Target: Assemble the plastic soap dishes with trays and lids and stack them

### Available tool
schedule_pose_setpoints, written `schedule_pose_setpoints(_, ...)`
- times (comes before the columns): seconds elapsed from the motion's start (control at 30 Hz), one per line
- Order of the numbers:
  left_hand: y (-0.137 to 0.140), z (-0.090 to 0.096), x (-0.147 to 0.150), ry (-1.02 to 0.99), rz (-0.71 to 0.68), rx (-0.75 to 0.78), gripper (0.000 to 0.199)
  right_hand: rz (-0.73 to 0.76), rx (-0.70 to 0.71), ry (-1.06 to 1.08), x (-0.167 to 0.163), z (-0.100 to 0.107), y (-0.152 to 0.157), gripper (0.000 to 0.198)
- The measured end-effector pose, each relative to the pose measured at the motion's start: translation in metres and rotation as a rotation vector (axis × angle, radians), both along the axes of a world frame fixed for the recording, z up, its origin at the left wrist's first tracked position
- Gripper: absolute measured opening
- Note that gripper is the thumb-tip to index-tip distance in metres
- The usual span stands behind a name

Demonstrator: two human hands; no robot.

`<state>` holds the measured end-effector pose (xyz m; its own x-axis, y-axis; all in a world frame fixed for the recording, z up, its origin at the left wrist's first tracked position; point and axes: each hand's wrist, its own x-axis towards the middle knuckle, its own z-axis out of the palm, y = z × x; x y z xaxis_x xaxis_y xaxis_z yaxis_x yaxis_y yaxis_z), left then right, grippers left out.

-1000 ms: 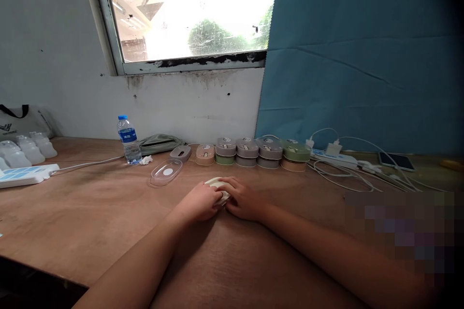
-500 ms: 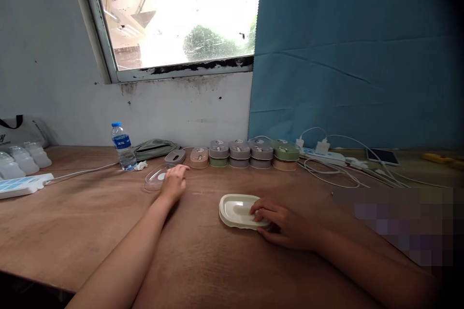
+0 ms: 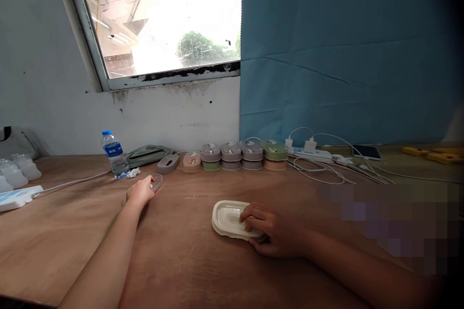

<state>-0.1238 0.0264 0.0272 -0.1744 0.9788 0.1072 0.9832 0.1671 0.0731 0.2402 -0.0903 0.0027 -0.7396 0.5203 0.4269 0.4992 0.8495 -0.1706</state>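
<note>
My right hand [image 3: 266, 229] grips the right end of a cream oval plastic dish [image 3: 220, 219], its fingertips inside the shallow hollow and the thumb along the near side. The dish rests on the wooden table. Further left and farther out, my left hand [image 3: 140, 193] lies over a clear oval plastic lid [image 3: 157, 182], fingers curled at its edge. The hand hides most of that lid. Just beyond stand a grey oval lid with a slot [image 3: 168, 163] and a pink oval box [image 3: 192, 161].
Stacked two-tier oval boxes [image 3: 231, 155] line the wall. A water bottle [image 3: 115, 155], a crumpled tissue [image 3: 134, 173] and a grey-green pouch [image 3: 149, 155] stand left of them. Cables and a power strip [image 3: 311, 154], a phone [image 3: 367, 152] and yellow tools [image 3: 442, 157] lie at right.
My left hand has moved left, from beside the clear lid to over it, and its fingers have curled. My right hand keeps its grip on the cream dish. The view has shifted slightly.
</note>
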Motion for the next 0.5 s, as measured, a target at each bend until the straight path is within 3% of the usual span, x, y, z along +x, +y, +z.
schedule_pose_setpoints(0.2,-0.006,0.002,0.001,0.044,0.059,-0.040,0.043,0.003,0.081,-0.041,-0.004,-0.004,0.002,0.014)
schedule_pose_setpoints(0.33,-0.004,0.001,0.020,0.156,0.006,0.153,0.038,0.097,0.207,-0.081,-0.016,0.026,-0.002,0.024)
schedule_pose_setpoints(0.43,0.014,0.000,0.038,0.223,-0.124,0.238,0.034,0.201,0.215,-0.057,-0.021,0.054,-0.015,0.017)
schedule_pose_setpoints(0.5,0.035,-0.002,0.045,0.216,-0.174,0.211,0.034,0.364,0.170,-0.148,-0.012,0.052,-0.026,0.012)
